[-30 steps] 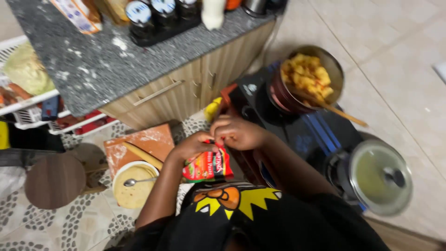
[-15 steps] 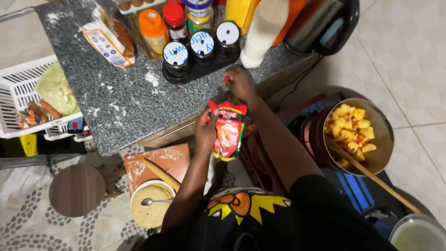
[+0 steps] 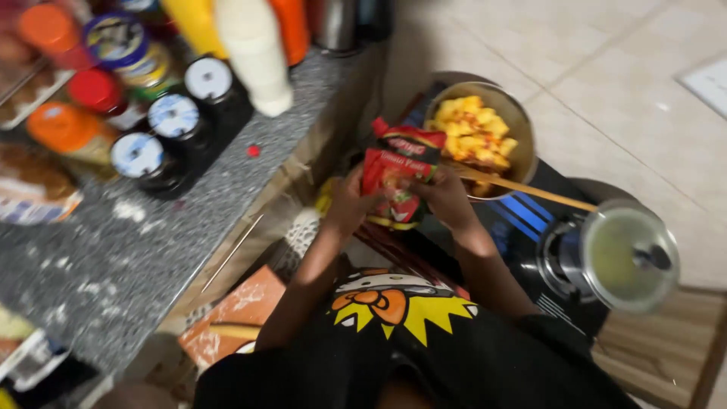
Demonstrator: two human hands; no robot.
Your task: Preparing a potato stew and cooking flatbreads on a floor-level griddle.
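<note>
Both hands are engaged on one item. The left hand (image 3: 350, 203) is closed around the left edge of a red sachet (image 3: 399, 176), and the right hand (image 3: 447, 198) is closed on its right edge, so the sachet is gripped between them and held upright in front of the person's chest. The sachet sits in the air just beside a metal pot (image 3: 521, 132) holding yellow food pieces (image 3: 473, 135); a wooden spoon (image 3: 530, 187) lies in the pot with its handle running out to the right, passing close behind the right hand. The pot stands on a dark stove (image 3: 530, 220) with blue stripes. To the right of the stove top, a round glass lid (image 3: 628, 256) with a dark knob covers a second vessel. To the left, a grey speckled table (image 3: 151, 235) carries a black tray of dark jars with white lids (image 3: 174, 117), a white bottle (image 3: 254, 53), and orange-lidded containers (image 3: 72, 129). An orange board (image 3: 242, 310) lies low beside the table, partly hidden by the person's arm.
</note>
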